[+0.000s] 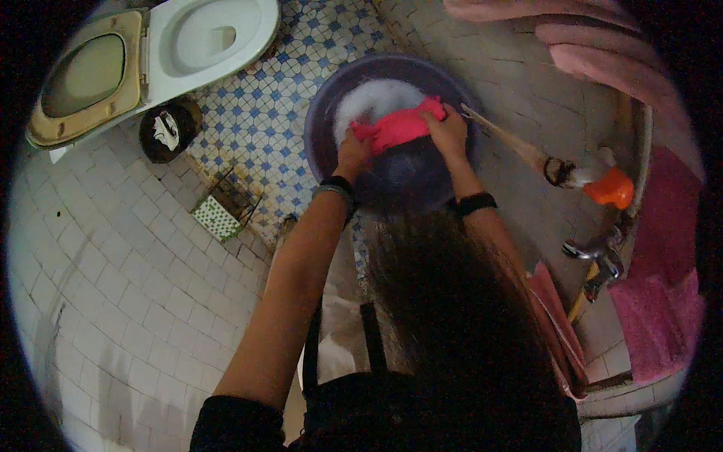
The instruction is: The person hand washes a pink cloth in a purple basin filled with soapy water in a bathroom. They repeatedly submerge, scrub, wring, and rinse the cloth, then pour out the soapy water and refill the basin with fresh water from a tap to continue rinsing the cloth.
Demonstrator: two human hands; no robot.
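Observation:
A bright pink cloth (403, 126) is stretched between my two hands over a dark purple basin (320, 98). My left hand (354, 153) grips its left end, and my right hand (447, 132) pinches the right end, which sits a little higher. White suds (376, 98) cover the far part of the water, while the near part looks dark. What kind of garment the cloth is, I cannot tell. Dark bands circle both my wrists.
At the far left stands a white toilet (169, 56) with its lid raised, beside a small black bin (167, 132). A low stool (218, 215) is by the left wall. To the right are a metal tap (595, 252), an orange object (611, 188) and hanging pink towels (659, 316).

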